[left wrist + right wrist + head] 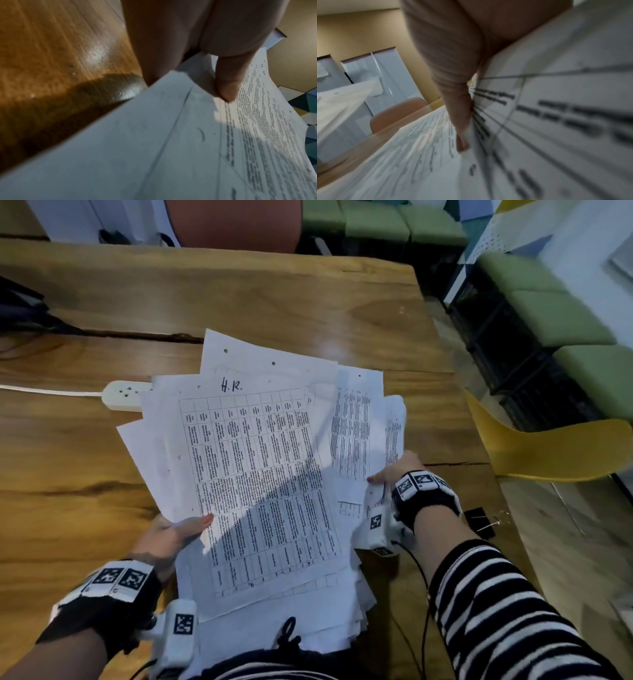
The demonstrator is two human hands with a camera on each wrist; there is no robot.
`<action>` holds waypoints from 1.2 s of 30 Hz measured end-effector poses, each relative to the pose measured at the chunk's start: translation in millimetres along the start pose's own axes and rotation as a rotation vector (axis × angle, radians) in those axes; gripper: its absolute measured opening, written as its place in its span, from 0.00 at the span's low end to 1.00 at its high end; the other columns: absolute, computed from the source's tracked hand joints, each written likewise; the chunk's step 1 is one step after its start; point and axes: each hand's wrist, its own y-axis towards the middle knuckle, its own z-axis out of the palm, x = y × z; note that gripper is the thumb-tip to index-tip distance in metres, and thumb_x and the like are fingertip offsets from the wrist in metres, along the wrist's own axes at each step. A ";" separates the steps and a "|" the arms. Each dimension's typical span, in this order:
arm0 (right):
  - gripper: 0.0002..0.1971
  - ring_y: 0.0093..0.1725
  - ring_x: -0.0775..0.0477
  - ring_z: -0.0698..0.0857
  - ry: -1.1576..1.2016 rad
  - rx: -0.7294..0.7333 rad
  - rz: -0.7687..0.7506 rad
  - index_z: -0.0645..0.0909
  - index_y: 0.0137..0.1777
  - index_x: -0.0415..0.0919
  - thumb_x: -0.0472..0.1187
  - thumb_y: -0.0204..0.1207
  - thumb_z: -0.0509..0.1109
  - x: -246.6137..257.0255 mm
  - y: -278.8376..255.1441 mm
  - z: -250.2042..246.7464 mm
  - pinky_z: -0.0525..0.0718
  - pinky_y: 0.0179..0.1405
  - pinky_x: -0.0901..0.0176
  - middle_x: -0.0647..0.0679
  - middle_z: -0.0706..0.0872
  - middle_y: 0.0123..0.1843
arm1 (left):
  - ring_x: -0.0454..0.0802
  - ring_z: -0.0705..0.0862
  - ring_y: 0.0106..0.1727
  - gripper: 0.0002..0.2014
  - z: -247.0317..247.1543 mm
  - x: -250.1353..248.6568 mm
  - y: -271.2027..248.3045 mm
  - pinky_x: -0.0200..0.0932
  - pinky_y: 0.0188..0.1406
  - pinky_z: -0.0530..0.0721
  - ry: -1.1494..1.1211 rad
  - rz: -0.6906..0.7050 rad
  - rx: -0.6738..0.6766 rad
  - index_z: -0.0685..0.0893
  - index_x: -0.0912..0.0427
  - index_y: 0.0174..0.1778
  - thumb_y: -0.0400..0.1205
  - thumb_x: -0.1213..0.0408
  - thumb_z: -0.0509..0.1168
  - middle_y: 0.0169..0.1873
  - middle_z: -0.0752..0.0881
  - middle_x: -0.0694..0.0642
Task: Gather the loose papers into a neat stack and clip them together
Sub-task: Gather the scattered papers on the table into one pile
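Observation:
A fanned, uneven pile of printed white papers [260, 474] lies on the wooden table [239, 299], its top sheet a table marked "H.R.". My left hand [178, 534] grips the pile's left edge, thumb [226, 83] on top of the papers [171, 148]. My right hand [397, 470] holds the right-hand sheets, thumb [462, 132] pressed on the papers [556, 121]; its other fingers are hidden under them. A black binder clip [479, 522] lies on the table just right of my right wrist.
A white power strip [126, 395] with its cord lies partly under the pile's far left corner. A yellow chair [548, 446] stands at the table's right edge, an orange chair [233, 224] beyond the far edge. Green seats [561, 313] fill the right.

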 end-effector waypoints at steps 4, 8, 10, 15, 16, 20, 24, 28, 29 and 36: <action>0.22 0.50 0.38 0.82 0.067 0.045 -0.046 0.77 0.62 0.32 0.31 0.67 0.76 -7.2 -0.3 3.0 0.81 0.55 0.49 0.39 0.86 0.57 | 0.67 0.86 0.54 0.11 -3.2 2.2 0.0 0.57 0.53 0.82 -0.003 0.005 0.013 0.84 0.70 0.53 0.77 0.74 0.65 0.49 0.91 0.65; 0.16 0.51 0.38 0.82 0.118 -0.058 -0.169 0.79 0.60 0.35 0.28 0.72 0.68 -15.7 -7.0 -6.4 0.81 0.56 0.49 0.37 0.86 0.59 | 0.64 0.86 0.53 0.08 -3.7 3.1 0.6 0.59 0.58 0.79 -0.008 0.021 0.021 0.85 0.66 0.49 0.77 0.75 0.65 0.43 0.92 0.58; 0.16 0.55 0.39 0.83 0.179 -0.166 -0.248 0.80 0.61 0.38 0.29 0.73 0.67 -20.7 -15.7 -15.2 0.80 0.56 0.52 0.41 0.86 0.57 | 0.63 0.86 0.53 0.08 -4.8 3.9 1.6 0.57 0.57 0.79 -0.006 0.019 0.017 0.85 0.65 0.50 0.76 0.74 0.66 0.43 0.93 0.57; 0.12 0.43 0.47 0.82 0.618 -0.408 -0.394 0.79 0.56 0.40 0.29 0.76 0.65 -29.3 -53.5 -32.1 0.79 0.47 0.58 0.48 0.83 0.44 | 0.63 0.84 0.58 0.12 -9.3 12.0 9.9 0.61 0.67 0.74 0.017 0.026 -0.011 0.85 0.60 0.52 0.73 0.70 0.71 0.55 0.88 0.61; 0.09 0.40 0.51 0.81 0.727 -0.428 -0.406 0.77 0.52 0.43 0.30 0.76 0.65 -30.8 -63.0 -35.8 0.80 0.44 0.58 0.51 0.82 0.41 | 0.61 0.85 0.56 0.10 -8.4 12.1 10.2 0.57 0.65 0.75 0.013 0.025 -0.008 0.85 0.60 0.50 0.74 0.71 0.70 0.54 0.88 0.61; 0.07 0.39 0.59 0.79 0.975 -0.336 -0.419 0.73 0.45 0.44 0.32 0.77 0.67 -37.8 -86.7 -42.4 0.78 0.42 0.67 0.56 0.79 0.40 | 0.54 0.84 0.48 0.11 -5.4 16.4 13.0 0.47 0.49 0.76 0.019 0.028 -0.045 0.83 0.64 0.53 0.75 0.73 0.68 0.47 0.87 0.59; 0.12 0.51 0.46 0.84 1.142 -0.053 -0.368 0.77 0.50 0.45 0.28 0.72 0.69 -40.8 -86.9 -30.1 0.81 0.56 0.52 0.47 0.85 0.50 | 0.65 0.84 0.53 0.19 -4.9 17.7 14.8 0.59 0.63 0.77 0.057 -0.015 -0.098 0.81 0.72 0.60 0.73 0.71 0.70 0.53 0.87 0.66; 0.12 0.51 0.39 0.86 0.975 0.146 -0.354 0.80 0.48 0.44 0.26 0.72 0.68 -40.2 -87.6 3.5 0.83 0.55 0.45 0.45 0.87 0.47 | 0.67 0.81 0.61 0.21 -1.3 13.6 14.7 0.62 0.70 0.72 0.031 -0.018 -0.069 0.80 0.75 0.60 0.70 0.73 0.71 0.59 0.84 0.69; 0.13 0.50 0.39 0.86 0.897 0.168 -0.359 0.80 0.49 0.44 0.26 0.73 0.68 -39.5 -89.2 12.2 0.84 0.52 0.46 0.45 0.87 0.46 | 0.66 0.81 0.60 0.21 -2.6 15.0 17.9 0.60 0.69 0.73 0.026 -0.006 -0.062 0.81 0.75 0.59 0.70 0.72 0.71 0.58 0.85 0.67; 0.20 0.44 0.57 0.84 0.361 0.396 -0.464 0.75 0.64 0.39 0.27 0.72 0.68 -42.8 -90.3 48.3 0.84 0.35 0.69 0.51 0.84 0.47 | 0.53 0.83 0.28 0.06 -12.3 13.7 24.5 0.49 0.42 0.80 0.104 0.022 -0.098 0.77 0.64 0.34 0.74 0.78 0.63 0.15 0.85 0.49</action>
